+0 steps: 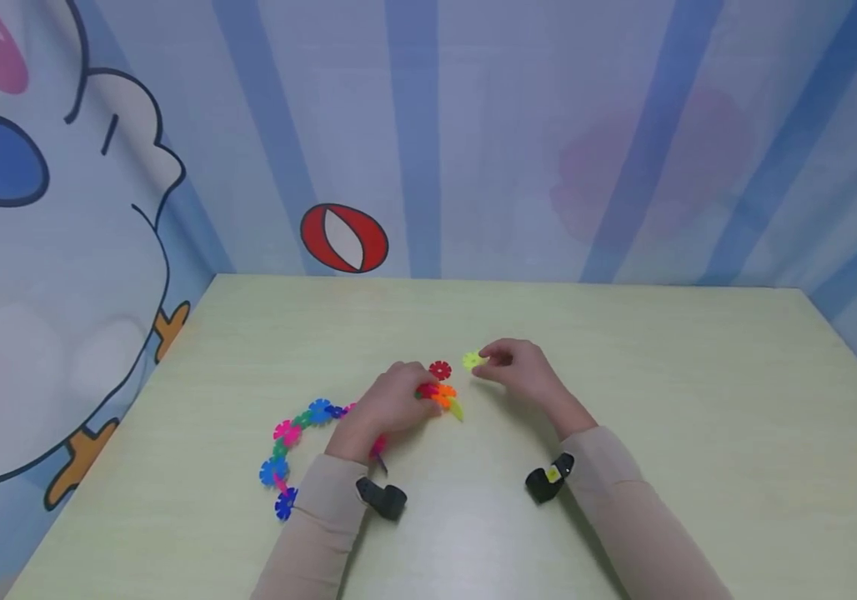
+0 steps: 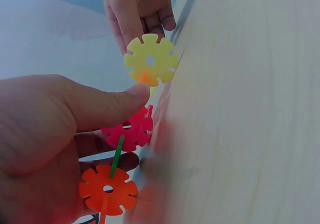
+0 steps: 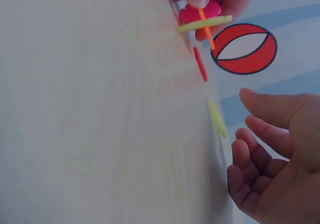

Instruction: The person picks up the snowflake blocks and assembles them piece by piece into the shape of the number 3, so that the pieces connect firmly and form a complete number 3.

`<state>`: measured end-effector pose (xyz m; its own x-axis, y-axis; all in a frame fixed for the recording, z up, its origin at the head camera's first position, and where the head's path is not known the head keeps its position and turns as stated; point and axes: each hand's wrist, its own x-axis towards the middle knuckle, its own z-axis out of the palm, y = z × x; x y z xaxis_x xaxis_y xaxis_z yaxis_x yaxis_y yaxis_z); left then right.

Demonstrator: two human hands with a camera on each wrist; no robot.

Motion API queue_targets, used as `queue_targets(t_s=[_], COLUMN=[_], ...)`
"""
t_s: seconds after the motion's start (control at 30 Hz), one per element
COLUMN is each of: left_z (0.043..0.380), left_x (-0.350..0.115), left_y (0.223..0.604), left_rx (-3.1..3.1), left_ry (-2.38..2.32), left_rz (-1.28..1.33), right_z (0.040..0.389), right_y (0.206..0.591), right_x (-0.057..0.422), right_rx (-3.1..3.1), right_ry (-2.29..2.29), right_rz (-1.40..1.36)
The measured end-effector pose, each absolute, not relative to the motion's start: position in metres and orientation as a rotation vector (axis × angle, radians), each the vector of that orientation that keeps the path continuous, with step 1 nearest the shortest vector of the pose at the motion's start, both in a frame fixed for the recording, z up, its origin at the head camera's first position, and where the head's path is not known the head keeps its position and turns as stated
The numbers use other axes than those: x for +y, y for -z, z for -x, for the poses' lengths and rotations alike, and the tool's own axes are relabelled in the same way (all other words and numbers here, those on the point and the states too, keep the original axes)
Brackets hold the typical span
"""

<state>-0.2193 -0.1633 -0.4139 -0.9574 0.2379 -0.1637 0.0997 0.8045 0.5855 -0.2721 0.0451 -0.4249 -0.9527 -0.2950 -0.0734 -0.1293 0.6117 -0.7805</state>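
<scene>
My left hand (image 1: 396, 397) grips one end of a chain of notched plastic discs. Between its thumb and fingers is a pink disc (image 2: 129, 129), joined to an orange-red disc (image 2: 108, 190). A yellow disc (image 2: 151, 59) stands out beyond the thumb, slotted onto an orange disc (image 1: 441, 395). The chain curves left over the table, with a blue disc (image 1: 274, 472) among its pieces. My right hand (image 1: 522, 372) has thumb and fingers parted beside a loose yellow disc (image 3: 217, 120) lying flat; nothing is between them. A loose red disc (image 1: 439, 370) lies between the hands.
The pale wooden table (image 1: 699, 400) extends widely around both hands. Behind it hangs a blue striped backdrop (image 1: 488, 150) with cartoon drawings. A black wrist camera (image 1: 383, 500) is strapped to the left sleeve, and another camera (image 1: 546, 482) to the right.
</scene>
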Motion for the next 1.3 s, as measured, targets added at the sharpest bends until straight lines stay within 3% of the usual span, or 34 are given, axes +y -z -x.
queue_targets(t_s=[0.43,1.07,1.3], left_z=[0.22,0.239,0.233], left_x=[-0.163,-0.141,-0.141], left_y=[0.408,0.387,0.39], left_rx=[2.787,2.711,2.642], left_ry=[-0.785,-0.347,-0.479], left_rz=[-0.234,-0.218,-0.088], right_z=[0.286,0.251,0.244], right_y=[0.424,0.425,0.429], right_x=[0.031,0.064,0.069], right_rx=[2.767,2.347,2.216], right_ry=[0.97,1.371,1.449], right_rz=[0.371,0.204,0.221])
